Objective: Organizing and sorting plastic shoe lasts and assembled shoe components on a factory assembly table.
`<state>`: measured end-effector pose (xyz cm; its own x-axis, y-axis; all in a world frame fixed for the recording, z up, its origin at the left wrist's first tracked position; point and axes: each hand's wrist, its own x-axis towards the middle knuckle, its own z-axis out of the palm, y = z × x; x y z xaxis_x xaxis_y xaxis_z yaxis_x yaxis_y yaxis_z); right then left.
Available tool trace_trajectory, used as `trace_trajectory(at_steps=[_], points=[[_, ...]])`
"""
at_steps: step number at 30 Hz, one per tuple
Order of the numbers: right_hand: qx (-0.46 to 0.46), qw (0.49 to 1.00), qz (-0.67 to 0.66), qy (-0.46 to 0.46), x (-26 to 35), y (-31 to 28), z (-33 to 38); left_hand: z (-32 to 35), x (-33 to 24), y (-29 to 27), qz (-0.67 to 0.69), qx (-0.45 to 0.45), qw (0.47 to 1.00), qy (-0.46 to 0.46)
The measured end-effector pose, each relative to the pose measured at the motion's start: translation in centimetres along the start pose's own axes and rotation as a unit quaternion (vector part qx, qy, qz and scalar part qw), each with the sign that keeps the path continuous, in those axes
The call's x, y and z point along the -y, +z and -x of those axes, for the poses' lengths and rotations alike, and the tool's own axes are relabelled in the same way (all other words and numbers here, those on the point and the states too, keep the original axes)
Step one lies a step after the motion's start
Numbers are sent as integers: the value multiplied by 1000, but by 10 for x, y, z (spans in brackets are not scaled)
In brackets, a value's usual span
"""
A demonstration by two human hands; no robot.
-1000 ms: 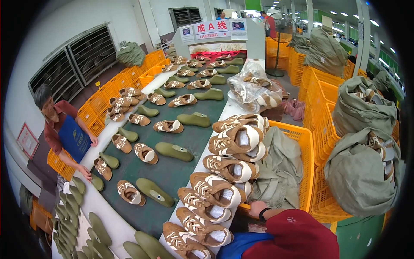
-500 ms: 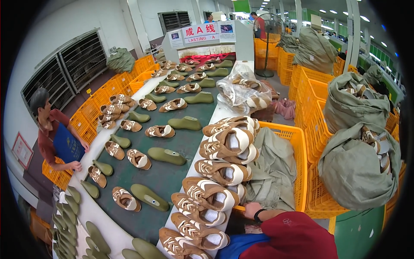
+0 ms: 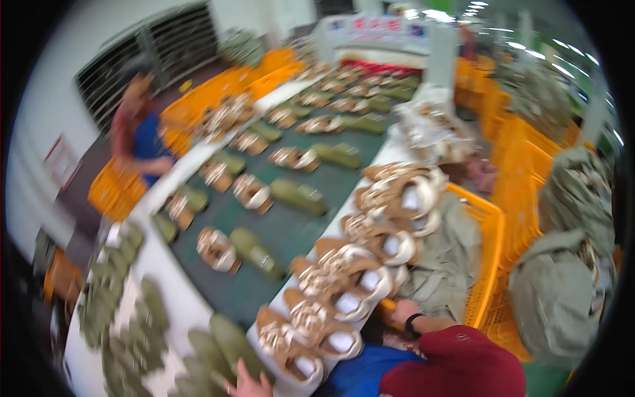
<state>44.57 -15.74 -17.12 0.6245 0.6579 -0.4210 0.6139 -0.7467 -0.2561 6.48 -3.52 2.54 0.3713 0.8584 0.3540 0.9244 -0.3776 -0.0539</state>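
Observation:
My left hand [image 3: 250, 382] shows at the lower edge, fingers apart, next to a dark green shoe last [image 3: 233, 341]; nothing shows in its grasp. My right hand [image 3: 405, 311], with a black band at the wrist, is closed on the near rim of the orange crate [image 3: 491, 264]; its fingertips are partly hidden. A grey-green cloth [image 3: 444, 258] lines that crate. Between my hands, brown and cream sneakers [image 3: 337, 321] stand in a stacked row along the white table edge. More green lasts [image 3: 135, 341] crowd the lower left corner.
A dark green conveyor [image 3: 231, 291] carries pairs of sneakers and lasts. Across it stands a co-worker [image 3: 142, 132] in a blue apron. Stacked orange crates [image 3: 522, 159] and cloth-covered bundles [image 3: 555, 291] fill the right side. A plastic bag of shoes [image 3: 436, 132] lies farther up the edge.
My left hand has come into view at the lower edge by the lasts. The view has swung leftward and blurs. My right hand stays at the crate's rim.

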Motion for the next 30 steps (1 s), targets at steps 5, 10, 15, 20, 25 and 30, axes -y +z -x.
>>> trace_trajectory(at_steps=[5,10,15,20,25,30], points=[[-78,996,-32,-31,-26,15,-9,-3,12,27,55,142,986,-65],[-66,996,-19,-59,-16,20,-9,4,18,33,75,157,981,-80],[-66,996,-23,-62,-17,21,-12,-15,12,32,85,181,976,-87],[-85,994,-43,-62,-20,19,-13,-73,22,67,85,193,975,-73],[-69,994,-28,-74,-24,24,-14,-155,49,131,120,234,956,-130],[-68,995,-37,-70,-18,15,-6,-177,32,168,103,279,942,-155]])
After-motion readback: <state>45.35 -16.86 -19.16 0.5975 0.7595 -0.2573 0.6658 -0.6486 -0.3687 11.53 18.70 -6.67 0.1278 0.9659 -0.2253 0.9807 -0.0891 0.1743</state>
